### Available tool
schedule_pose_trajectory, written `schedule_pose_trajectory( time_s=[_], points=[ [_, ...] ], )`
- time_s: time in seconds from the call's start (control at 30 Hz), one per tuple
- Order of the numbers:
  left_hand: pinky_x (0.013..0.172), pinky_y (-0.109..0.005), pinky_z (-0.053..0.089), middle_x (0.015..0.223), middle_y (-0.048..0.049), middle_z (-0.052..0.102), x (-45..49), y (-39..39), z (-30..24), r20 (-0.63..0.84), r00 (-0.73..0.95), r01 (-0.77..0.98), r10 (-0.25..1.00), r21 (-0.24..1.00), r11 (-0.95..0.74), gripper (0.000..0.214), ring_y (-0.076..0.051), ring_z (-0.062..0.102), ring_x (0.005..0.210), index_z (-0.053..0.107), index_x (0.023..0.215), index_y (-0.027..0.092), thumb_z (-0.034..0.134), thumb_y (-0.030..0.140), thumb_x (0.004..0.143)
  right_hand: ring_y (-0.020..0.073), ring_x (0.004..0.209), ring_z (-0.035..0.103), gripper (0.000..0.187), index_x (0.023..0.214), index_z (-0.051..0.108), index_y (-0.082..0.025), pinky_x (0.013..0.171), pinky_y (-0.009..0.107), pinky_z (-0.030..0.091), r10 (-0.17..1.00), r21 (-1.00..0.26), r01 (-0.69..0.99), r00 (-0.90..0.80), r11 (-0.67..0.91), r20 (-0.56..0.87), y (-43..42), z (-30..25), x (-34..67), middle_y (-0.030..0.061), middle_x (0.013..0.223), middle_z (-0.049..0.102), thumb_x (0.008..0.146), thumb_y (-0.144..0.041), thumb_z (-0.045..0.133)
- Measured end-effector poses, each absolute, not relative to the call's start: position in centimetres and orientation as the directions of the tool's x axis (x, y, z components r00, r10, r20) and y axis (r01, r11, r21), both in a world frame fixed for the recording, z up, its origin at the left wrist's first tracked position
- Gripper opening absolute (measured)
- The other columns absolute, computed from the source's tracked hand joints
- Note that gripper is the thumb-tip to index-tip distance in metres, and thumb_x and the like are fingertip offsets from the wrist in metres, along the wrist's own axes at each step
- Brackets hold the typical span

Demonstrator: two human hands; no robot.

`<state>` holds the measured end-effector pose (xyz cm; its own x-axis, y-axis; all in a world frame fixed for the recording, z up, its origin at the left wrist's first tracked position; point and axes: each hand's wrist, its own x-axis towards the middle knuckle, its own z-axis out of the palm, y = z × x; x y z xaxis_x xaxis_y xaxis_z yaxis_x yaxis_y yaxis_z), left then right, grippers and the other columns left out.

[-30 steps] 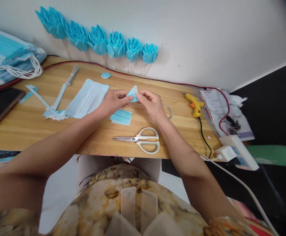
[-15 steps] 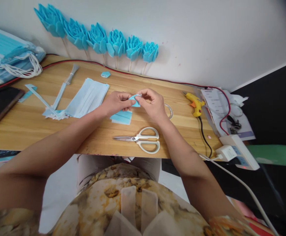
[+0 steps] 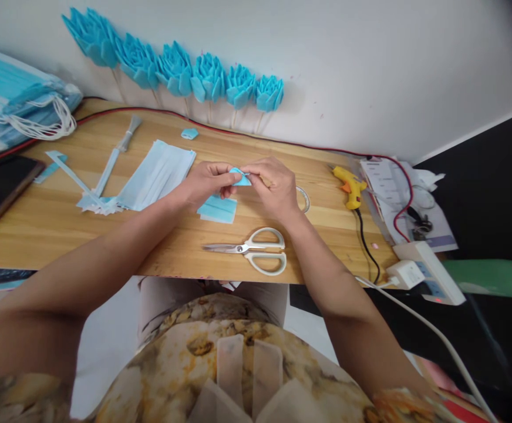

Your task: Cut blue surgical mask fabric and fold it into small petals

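A wooden table [image 3: 172, 255] crosses the middle of the frame, its front edge just below the scissors [image 3: 240, 249]; wood surface shows between the right forearm and the glue gun [image 3: 352, 187]. Six blue flowers [image 3: 175, 70] on sticks stand in a row from upper left to top centre. One pile of masks [image 3: 13, 82] lies upper left, and one stack of pale sheets [image 3: 159, 176] left of centre. At the centre, the left hand [image 3: 207, 182] is mostly closed, thumb and fingers pinching a blue scrap [image 3: 242, 178]; the right hand [image 3: 276, 185], fingers curled, pinches its right end. One pair of scissors lies below the hands, one yellow glue gun at right. That single scrap sits between both hands' fingertips.
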<state>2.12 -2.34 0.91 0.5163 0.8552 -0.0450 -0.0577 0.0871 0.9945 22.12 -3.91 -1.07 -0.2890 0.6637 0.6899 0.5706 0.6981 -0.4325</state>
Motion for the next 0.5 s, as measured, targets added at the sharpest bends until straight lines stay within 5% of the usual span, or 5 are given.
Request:
schedule_pose_trajectory(
  time_s=[0.3,0.5],
  points=[
    [0.054,-0.021,0.043,0.061,-0.0009,0.063,2.22,-2.13,0.09,-0.051,0.493,-0.111,0.869,0.987,0.12,0.04,-0.008,0.054,0.054,0.064,0.065,0.015,0.086,0.048,0.072,0.0193,0.097,0.071,0.025,0.099,0.079,-0.027,0.092,0.038,0.054,0.701,-0.454,0.586,-0.304,0.671,0.645,-3.85,-1.26,22.09,0.0028,0.098,0.079,0.101,-0.023,0.055],
    [0.053,-0.02,0.041,0.059,0.0,0.061,2.18,-2.3,0.7,-0.035,0.429,-0.009,0.903,0.999,0.043,0.036,-0.008,0.052,0.054,0.063,0.064,0.016,0.082,0.044,0.076,0.018,0.098,0.071,0.035,0.12,0.074,-0.029,0.088,0.034,0.058,0.9,-0.81,0.399,-0.109,0.429,0.423,-4.16,-0.7,21.79,0.0034,0.107,0.078,0.102,-0.051,0.054]
  ],
)
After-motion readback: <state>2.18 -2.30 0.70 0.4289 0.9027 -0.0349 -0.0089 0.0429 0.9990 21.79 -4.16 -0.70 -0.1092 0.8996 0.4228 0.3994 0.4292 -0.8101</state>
